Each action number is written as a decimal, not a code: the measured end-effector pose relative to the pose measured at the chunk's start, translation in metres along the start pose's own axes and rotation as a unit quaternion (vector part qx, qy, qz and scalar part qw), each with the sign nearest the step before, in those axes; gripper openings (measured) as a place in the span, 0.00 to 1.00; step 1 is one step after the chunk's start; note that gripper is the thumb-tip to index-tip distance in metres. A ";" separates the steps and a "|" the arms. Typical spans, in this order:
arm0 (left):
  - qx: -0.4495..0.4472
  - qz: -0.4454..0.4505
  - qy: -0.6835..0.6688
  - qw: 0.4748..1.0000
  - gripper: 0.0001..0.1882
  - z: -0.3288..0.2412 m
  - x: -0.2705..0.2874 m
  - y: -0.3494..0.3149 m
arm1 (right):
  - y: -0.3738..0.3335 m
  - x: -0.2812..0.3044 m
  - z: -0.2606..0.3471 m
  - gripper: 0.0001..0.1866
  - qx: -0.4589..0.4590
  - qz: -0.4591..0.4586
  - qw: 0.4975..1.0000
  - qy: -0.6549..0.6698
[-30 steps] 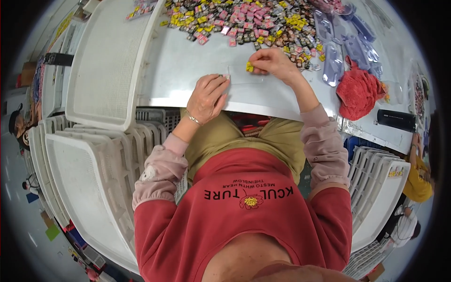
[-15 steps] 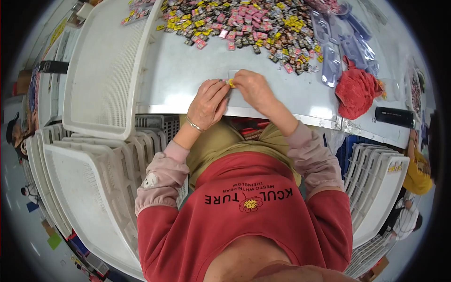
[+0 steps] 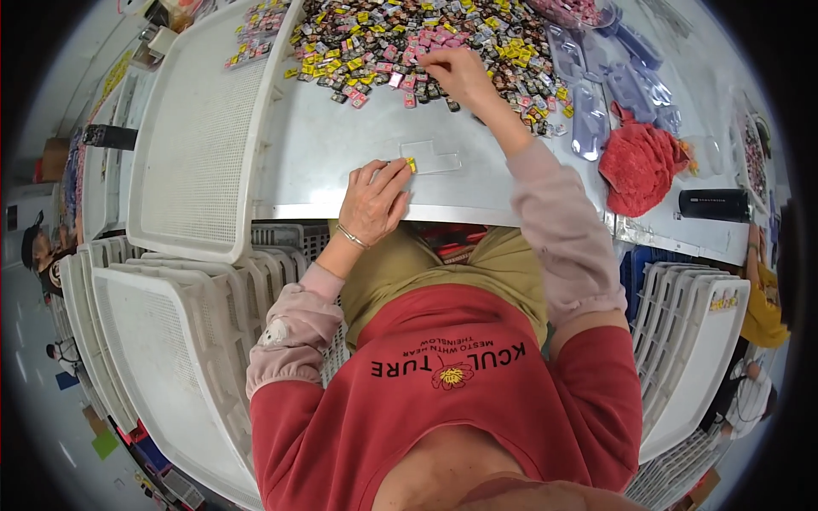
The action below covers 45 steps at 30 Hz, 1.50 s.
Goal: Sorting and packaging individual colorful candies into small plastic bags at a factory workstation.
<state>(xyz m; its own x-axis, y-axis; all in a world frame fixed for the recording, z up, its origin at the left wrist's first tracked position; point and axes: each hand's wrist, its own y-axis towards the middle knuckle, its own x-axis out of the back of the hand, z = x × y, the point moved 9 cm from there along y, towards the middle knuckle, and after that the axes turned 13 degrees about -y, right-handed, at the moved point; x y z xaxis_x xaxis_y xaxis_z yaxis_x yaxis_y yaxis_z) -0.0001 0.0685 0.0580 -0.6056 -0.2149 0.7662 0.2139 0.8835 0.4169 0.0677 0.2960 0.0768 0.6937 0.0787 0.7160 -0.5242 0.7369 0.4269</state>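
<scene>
On the metal table in front of me lies a small clear plastic tray with a stepped outline. My left hand is closed over its left end. A small yellow piece shows at those fingertips; the fingers partly hide what else is there. Farther off, my right hand reaches over the near part of a big pile of small pieces, pink, yellow and black. Its thumb and fingertips come together beside some pink pieces. Whether one is between them is too small to make out.
A white mesh tray stands on the left, with packed strips at its far end. At the right are clear bluish plastic trays, a red cloth and a black cylinder. Stacked white crates flank me below the table.
My right hand has left the clear tray and moved away from me to the pile. My left hand stays at the tray, now more plainly visible.
</scene>
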 end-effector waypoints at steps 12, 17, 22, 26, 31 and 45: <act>-0.008 -0.012 -0.014 1.000 0.22 0.001 0.000 0.004 | -0.014 -0.087 0.083 0.13 0.251 -0.035 0.934 -0.253; 0.000 -0.017 -0.007 1.000 0.23 0.001 0.002 0.001 | -0.013 0.008 0.021 0.13 0.076 -0.071 0.976 -0.189; 0.005 -0.013 -0.018 1.000 0.23 0.001 0.000 0.002 | -0.048 0.123 -0.118 0.10 -0.161 -0.076 0.946 -0.271; -0.009 -0.016 0.002 1.000 0.23 0.001 -0.002 0.000 | -0.055 0.113 -0.156 0.12 -0.202 0.021 0.945 -0.257; -0.006 -0.023 -0.003 1.000 0.23 0.001 -0.002 -0.001 | -0.058 0.116 -0.150 0.15 -0.162 -0.034 0.937 -0.307; 0.010 -0.009 -0.007 1.000 0.23 0.002 -0.001 0.001 | -0.121 -0.011 0.070 0.11 0.102 0.119 0.960 -0.230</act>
<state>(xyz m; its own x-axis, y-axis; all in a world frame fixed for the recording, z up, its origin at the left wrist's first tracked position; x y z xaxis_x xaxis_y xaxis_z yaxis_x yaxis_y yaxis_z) -0.0010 0.0706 0.0566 -0.6203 -0.2256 0.7513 0.1864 0.8879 0.4205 0.0889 0.1593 0.0565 0.2749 -0.1112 0.9550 -0.7590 0.5846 0.2866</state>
